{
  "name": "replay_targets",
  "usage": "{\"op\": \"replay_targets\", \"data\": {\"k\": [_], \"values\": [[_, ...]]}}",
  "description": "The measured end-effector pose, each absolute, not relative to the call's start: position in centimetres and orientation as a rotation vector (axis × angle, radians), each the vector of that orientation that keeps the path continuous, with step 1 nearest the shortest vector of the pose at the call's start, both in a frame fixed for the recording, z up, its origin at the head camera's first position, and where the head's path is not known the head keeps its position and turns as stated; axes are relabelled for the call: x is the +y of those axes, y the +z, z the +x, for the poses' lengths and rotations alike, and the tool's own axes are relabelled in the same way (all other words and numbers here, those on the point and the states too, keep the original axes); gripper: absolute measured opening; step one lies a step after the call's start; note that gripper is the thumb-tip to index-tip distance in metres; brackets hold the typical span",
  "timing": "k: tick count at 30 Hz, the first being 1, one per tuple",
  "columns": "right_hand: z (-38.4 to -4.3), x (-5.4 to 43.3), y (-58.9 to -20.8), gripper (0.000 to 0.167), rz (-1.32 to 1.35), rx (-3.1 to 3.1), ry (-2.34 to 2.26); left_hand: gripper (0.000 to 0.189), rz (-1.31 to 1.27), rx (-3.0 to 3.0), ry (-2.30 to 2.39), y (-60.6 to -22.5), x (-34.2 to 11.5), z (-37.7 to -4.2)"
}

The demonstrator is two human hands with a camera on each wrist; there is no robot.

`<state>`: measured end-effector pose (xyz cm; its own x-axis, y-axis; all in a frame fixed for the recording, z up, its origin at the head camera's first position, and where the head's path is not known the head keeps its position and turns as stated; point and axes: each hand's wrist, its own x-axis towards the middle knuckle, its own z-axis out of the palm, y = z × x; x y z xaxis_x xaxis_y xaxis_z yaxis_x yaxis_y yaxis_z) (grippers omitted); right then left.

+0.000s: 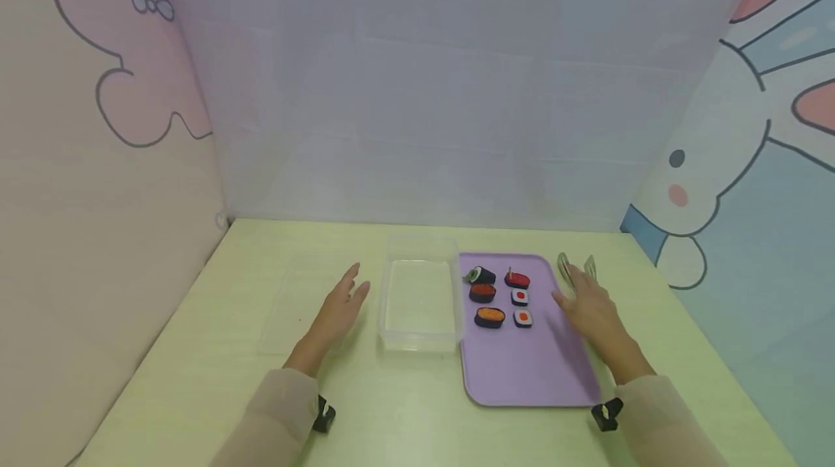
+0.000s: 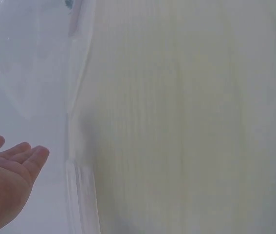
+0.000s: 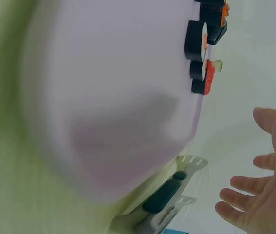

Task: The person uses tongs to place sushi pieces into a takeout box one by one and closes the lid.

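Observation:
My left hand (image 1: 336, 313) hovers with its fingers extended between a flat clear lid (image 1: 287, 307) and a clear plastic box (image 1: 420, 342). Nothing is in its grasp. On the right, my right hand (image 1: 592, 313) is held over the long edge of a purple tray (image 1: 528, 376), fingers spread and holding nothing. Close by its fingers lie metal tongs (image 1: 564, 267), whose dark green grip (image 3: 162, 196) shows in the right wrist view. Several sushi pieces occupy the tray's far half, among them an orange-topped one (image 1: 490, 317), a red-topped one (image 1: 517, 280) and a small white roll (image 1: 523, 318).
All of this stands on a pale yellow-green table (image 1: 391, 416). A plain cloth wall (image 1: 417, 90) closes off its far side. Cartoon-printed panels stand left and right, one bearing a rabbit (image 1: 704, 155).

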<state>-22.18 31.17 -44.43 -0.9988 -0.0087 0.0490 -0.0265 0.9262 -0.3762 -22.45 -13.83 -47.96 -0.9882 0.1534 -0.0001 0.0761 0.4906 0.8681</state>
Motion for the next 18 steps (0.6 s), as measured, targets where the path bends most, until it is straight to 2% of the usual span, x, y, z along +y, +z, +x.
{"op": "replay_targets", "data": {"k": [9, 18], "values": [[-21.6, 33.5, -44.8, 0.079, -0.211, -3.116, 0.655, 0.058, 0.233, 2.481, 1.732, -48.2, -12.3, -21.6], [-21.5, 34.5, -45.6, 0.075, -0.433, -3.217, 0.622, 0.051, 0.193, 2.356, 1.836, -48.5, -11.4, -21.6]]}}
